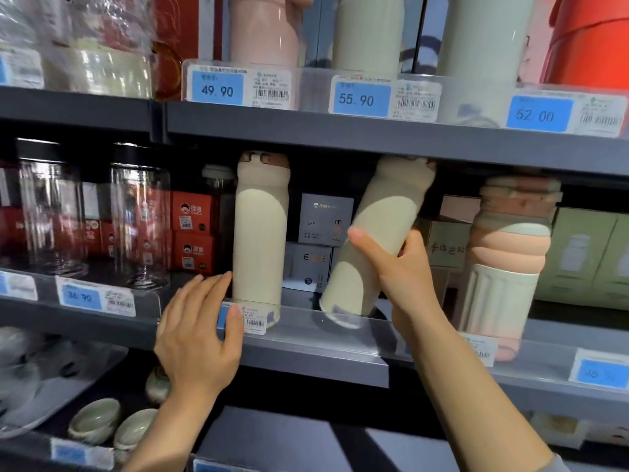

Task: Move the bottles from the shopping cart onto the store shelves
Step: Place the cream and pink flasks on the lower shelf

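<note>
Head view: the right hand [401, 267] has its grip wrapped round the lower half of a cream bottle [377, 233], thumb across the front. That bottle is tilted, its cap leaning right and up close under the shelf above, its base touching or just over the middle shelf [340, 345] behind the clear front rail [340, 321]. The left hand [200, 332] lies with a wide, loose grip, holding nothing, fingertips touching the foot of an upright cream bottle [260, 233] already standing on the same shelf, thumb on its price label [253, 320]. A ribbed peach bottle [507, 264] stands just to the right. The shopping cart is not in view.

To finish this step well, I judge the base should be planted first behind the rail, then the top swung left to upright without knocking the shelf overhead. Leave a gap to both neighbours, and let go only once the bottle stands flat.
</note>
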### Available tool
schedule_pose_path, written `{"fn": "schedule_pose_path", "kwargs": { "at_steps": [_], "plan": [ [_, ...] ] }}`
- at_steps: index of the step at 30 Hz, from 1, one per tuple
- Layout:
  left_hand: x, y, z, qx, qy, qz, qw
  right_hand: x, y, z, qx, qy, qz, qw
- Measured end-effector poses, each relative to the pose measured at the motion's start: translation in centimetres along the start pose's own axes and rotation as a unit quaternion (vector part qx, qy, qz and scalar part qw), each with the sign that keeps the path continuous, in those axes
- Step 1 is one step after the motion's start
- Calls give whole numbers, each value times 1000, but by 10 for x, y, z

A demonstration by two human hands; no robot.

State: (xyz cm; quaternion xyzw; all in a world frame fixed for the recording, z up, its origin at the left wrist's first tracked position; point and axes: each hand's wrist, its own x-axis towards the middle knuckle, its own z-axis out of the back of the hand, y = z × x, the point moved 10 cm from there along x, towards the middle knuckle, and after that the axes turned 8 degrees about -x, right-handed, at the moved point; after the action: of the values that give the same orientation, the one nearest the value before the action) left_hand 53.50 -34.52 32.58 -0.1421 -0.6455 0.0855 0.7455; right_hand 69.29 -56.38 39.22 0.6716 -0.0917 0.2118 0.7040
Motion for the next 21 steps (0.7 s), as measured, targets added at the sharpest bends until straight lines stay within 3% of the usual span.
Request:
{"fn": "schedule_pose_path", "kwargs": {
  "at_steps": [6,10,21],
  "plan": [
    [-1,-2,2,6,-20,-19,1000,-3,2,-9,-134,5,64,989],
    [-2,-1,2,10,-22,-19,1000,0,-1,-9,-191,8,60,980],
    [-3,0,2,13,-12,-11,1000,-1,2,-11,-249,3,52,967]
  ]
}}
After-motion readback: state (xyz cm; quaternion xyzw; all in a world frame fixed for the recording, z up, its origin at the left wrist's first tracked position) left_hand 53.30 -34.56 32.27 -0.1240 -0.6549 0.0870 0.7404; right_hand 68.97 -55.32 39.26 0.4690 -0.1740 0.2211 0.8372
